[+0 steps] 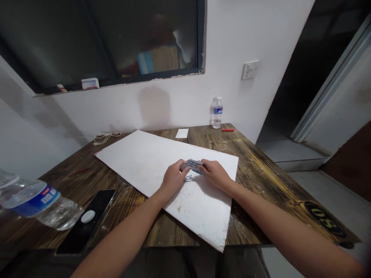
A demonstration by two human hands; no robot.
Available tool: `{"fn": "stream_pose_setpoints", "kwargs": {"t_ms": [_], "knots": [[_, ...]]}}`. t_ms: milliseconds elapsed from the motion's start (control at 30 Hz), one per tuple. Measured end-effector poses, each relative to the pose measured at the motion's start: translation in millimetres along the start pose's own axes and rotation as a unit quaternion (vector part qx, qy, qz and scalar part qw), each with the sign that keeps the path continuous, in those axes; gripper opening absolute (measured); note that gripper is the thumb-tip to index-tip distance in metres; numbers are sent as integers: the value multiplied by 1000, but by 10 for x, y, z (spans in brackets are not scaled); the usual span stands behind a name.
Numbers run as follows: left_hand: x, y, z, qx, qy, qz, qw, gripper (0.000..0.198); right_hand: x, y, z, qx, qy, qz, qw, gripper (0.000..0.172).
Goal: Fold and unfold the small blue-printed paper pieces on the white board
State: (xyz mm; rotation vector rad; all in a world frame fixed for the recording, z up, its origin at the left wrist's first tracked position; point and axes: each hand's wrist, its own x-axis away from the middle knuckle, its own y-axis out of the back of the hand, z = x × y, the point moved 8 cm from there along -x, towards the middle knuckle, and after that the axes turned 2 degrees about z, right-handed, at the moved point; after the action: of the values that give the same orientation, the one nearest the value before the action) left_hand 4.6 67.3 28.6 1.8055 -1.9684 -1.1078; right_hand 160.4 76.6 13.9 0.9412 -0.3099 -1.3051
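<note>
Both of my hands meet over a white board point(156, 154) lying askew on the wooden table. Between them is a small flat grey piece point(191, 164) with darker brick-like markings. My left hand point(173, 175) pinches its left end between thumb and fingers. At the right end, the fingers of my right hand point(213, 172) are closed on the same piece. Its exact kind is too small to make out. Just under it, a small blue-and-white scrap point(189, 178) rests on the board. Something blue also shows below the piece, close to my right fingertips.
A large plastic bottle point(37, 200) and a black phone point(87, 222) with a white disc on it are at the left. Toward the wall are a small bottle point(217, 112), a red stick point(228, 130), white paper point(182, 133) and a cable point(106, 136).
</note>
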Motion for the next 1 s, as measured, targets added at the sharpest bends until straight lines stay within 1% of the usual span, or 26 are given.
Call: {"fn": "stream_pose_setpoints", "kwargs": {"t_ms": [100,200,333,400,500,667,767,900,1000], "knots": [[-21,-25,58,71,6,-3,997,23,1,34,7,-69,16,-17,997,30],[-43,-64,133,148,28,0,989,27,4,82,11,-122,32,-46,991,35],[-53,-141,171,225,64,26,972,30,-2,132,-34,-176,29,-87,980,37],[-47,-180,175,251,82,39,964,32,-8,137,-60,-198,22,-97,975,36],[-32,-219,162,264,95,51,959,31,-17,114,-75,-225,17,-91,970,34],[-13,-228,127,248,94,57,963,30,-27,65,-72,-252,17,-70,965,25],[-12,-229,149,245,97,56,963,29,-23,51,-65,-261,15,-62,963,24],[-23,-239,157,251,77,61,963,25,-13,37,-28,-264,19,-45,963,24],[-22,-235,139,252,69,65,963,23,-8,57,-3,-246,21,-49,968,21]]}}
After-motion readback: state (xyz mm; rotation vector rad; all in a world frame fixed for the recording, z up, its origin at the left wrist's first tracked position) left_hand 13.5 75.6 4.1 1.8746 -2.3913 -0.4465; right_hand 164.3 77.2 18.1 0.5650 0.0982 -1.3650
